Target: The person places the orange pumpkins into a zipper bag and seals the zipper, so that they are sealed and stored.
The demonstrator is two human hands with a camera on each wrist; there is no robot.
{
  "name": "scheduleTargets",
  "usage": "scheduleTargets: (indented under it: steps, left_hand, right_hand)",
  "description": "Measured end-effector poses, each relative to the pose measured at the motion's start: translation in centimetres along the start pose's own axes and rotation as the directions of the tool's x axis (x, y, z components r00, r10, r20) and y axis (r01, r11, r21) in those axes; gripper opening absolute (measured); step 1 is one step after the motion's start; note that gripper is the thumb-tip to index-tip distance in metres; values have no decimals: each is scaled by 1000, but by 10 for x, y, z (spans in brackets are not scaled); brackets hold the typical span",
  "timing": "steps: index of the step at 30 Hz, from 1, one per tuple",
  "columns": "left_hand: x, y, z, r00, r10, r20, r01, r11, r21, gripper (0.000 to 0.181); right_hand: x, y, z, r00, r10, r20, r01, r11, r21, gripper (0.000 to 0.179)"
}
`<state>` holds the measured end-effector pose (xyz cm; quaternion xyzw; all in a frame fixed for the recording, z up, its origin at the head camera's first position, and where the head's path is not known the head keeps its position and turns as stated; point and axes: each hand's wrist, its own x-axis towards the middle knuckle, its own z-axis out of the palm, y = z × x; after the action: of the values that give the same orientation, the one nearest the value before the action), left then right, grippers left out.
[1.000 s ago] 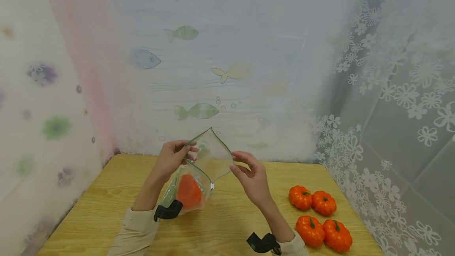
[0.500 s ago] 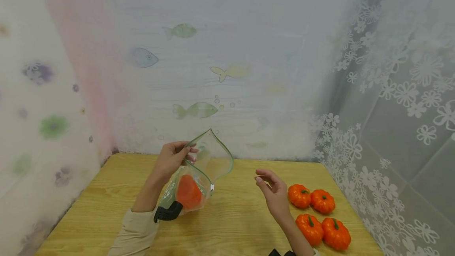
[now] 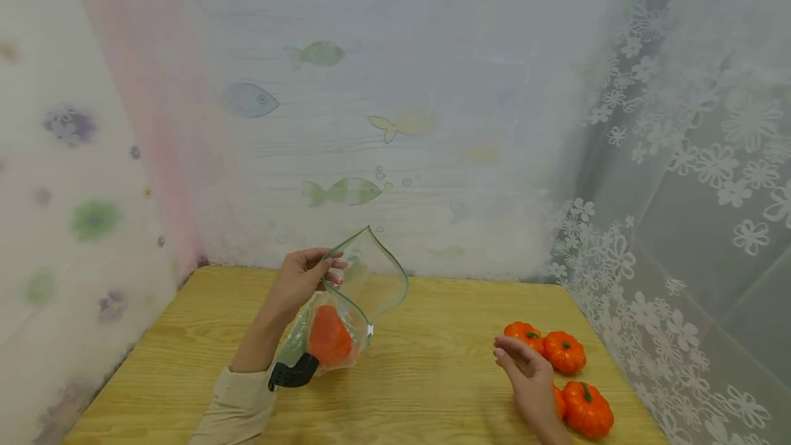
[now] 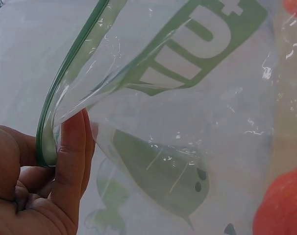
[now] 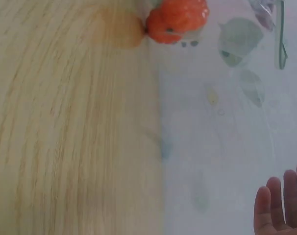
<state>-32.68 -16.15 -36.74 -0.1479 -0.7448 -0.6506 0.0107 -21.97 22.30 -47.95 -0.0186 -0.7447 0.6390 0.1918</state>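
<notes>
My left hand (image 3: 299, 283) pinches the rim of a clear zip bag (image 3: 377, 280) with a green seal and a white slider, and the bag's mouth gapes wide. Orange pumpkins (image 3: 330, 338) lie low inside it; in the left wrist view an orange one (image 4: 283, 208) shows through the film at the right. Nothing is in my right hand (image 3: 528, 380), its fingers loosely bent, over the right part of the table beside small orange pumpkins (image 3: 564, 352) with green stems. It partly covers two of them. In the right wrist view its fingers (image 5: 290, 200) look fairly straight.
A wood-grain table (image 3: 432, 362) carries everything. Behind it hangs a pale curtain (image 3: 463, 156) printed with fish. A translucent curtain with white flowers (image 3: 618, 253) borders the right side. Another pumpkin (image 3: 588, 409) sits near the table's right edge.
My right hand has let go of the bag's rim and moved right and down to the pumpkins on the table. The left hand and the bag have stayed nearly in place.
</notes>
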Motion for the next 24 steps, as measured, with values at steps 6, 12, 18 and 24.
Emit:
scheduleTargets:
  steps: [6,12,18,24]
  left_hand:
    - [-1,0,-3,1000,17,-7,-17,1000,-15,32]
    - [-2,-1,-6,1000,20,-3,-20,1000,-10,32]
    - [-2,0,-6,1000,19,-13,-19,1000,-16,31]
    - [-3,0,-8,1000,23,-7,-23,1000,-9,32]
  right_hand:
    - [-9,-5,-23,993,106,-55,-112,985,-132,34]
    - [-11,-4,-43,975,182,-131,-218,900,-376,35]
    - [-3,3,-62,967,255,27,-192,790,-583,50]
    - [1,7,-72,927,355,122,-169,686,-708,72]
